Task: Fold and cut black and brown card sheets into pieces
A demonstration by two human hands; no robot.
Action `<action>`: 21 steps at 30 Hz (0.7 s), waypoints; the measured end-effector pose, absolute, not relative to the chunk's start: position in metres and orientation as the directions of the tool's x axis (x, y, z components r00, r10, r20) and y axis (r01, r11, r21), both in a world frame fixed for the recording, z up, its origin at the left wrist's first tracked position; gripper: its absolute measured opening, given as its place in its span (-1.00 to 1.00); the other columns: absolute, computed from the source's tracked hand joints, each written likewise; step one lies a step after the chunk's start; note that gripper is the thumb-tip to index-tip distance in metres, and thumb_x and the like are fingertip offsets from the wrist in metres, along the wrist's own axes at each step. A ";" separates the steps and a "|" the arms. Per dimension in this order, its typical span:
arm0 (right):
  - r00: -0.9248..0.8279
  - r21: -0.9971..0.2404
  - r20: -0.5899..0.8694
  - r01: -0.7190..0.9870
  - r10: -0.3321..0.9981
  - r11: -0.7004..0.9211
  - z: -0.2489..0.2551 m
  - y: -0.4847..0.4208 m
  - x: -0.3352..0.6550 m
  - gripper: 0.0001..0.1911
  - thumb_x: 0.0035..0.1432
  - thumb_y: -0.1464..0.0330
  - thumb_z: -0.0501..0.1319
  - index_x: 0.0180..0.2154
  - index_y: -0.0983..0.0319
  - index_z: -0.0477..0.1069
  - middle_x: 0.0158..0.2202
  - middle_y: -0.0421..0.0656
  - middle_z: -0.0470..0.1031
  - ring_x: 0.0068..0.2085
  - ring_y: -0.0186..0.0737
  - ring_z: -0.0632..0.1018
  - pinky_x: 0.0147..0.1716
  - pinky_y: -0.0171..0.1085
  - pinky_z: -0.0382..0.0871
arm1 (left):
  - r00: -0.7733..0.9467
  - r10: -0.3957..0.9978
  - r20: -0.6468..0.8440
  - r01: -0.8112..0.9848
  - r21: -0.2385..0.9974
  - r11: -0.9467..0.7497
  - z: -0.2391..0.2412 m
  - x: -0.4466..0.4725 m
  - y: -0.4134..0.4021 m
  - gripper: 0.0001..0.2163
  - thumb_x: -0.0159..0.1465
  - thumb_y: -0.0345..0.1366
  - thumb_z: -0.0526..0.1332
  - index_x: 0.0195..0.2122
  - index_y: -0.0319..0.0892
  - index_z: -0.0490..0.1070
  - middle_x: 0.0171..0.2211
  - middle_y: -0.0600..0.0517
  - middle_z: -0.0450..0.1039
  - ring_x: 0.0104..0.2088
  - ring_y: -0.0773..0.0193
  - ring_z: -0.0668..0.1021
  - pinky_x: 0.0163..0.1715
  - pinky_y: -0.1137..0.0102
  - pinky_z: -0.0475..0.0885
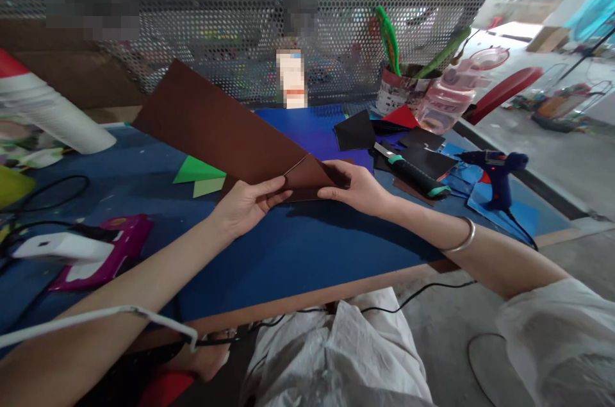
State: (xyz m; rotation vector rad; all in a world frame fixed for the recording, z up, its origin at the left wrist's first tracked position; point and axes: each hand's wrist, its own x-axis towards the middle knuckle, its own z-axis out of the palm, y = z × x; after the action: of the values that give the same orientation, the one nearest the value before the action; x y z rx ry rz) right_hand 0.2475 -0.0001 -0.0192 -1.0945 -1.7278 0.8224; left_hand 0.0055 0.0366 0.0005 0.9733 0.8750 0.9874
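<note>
Both hands hold a large brown sheet [216,122] of paper above the blue table [298,247]. The sheet slants up to the far left, and its near corner is folded over. My left hand [247,205] pinches the near edge at that fold, thumb on top. My right hand [358,189] grips the folded corner from the right, fingers closed on it. A metal bangle [462,237] sits on my right wrist.
A utility knife [410,171] lies on black paper pieces [355,131], with a blue glue gun [494,176] to the right. Green paper scraps [199,175] lie under the sheet. A pink and white device [91,250] with cables sits left. A perforated metal screen [307,3] stands behind.
</note>
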 end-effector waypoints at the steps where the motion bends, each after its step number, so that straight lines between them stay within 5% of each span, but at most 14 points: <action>1: -0.193 -0.870 0.340 0.306 0.920 0.386 -0.018 0.000 0.247 -0.37 0.08 0.01 0.48 0.10 0.19 0.55 0.08 -0.06 0.66 0.10 0.08 0.64 0.13 0.01 0.52 | 0.312 0.939 -0.145 -0.260 0.938 0.231 0.001 0.006 0.036 -0.67 -0.09 -0.34 0.59 -0.26 -0.13 0.66 -0.06 -0.01 0.70 0.02 0.02 0.67 -0.15 0.36 0.71; 11: -0.091 -0.957 0.229 0.160 0.969 0.241 -0.006 -0.005 0.244 -0.48 0.00 -0.13 0.46 -0.28 0.18 0.61 -0.43 -0.18 0.65 -0.38 -0.18 0.62 -0.32 -0.18 0.56 | 0.409 0.910 -0.063 -0.230 0.958 0.169 0.003 0.008 0.030 -0.61 -0.10 -0.26 0.61 -0.20 -0.01 0.69 -0.08 0.03 0.71 0.09 -0.07 0.66 -0.07 0.26 0.69; 16: -0.066 -0.981 0.158 0.104 0.985 0.164 -0.005 -0.007 0.242 -0.47 -0.07 -0.15 0.49 -0.44 0.17 0.49 -0.50 -0.20 0.60 -0.46 -0.25 0.58 -0.39 -0.23 0.55 | 0.424 0.903 -0.070 -0.213 0.961 0.174 0.004 0.010 0.024 -0.76 -0.10 -0.28 0.61 -0.40 -0.10 0.67 -0.23 -0.01 0.72 0.04 -0.08 0.68 0.01 0.21 0.68; 21: -0.047 -0.989 0.128 0.066 0.991 0.131 -0.005 -0.009 0.239 -0.44 -0.14 -0.16 0.51 -0.47 0.15 0.44 -0.53 -0.23 0.57 -0.49 -0.26 0.55 -0.42 -0.23 0.54 | 0.363 0.928 -0.079 -0.214 0.963 0.165 0.005 0.015 0.019 -0.61 -0.13 -0.31 0.61 -0.22 -0.11 0.69 -0.18 0.00 0.72 0.02 -0.06 0.69 0.00 0.20 0.68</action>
State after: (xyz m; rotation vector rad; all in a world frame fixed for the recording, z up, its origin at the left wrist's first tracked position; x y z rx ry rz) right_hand 0.2388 -0.0085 -0.0053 -1.1413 -1.3495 1.1099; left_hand 0.0146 0.0194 0.0048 1.0931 0.8315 0.9632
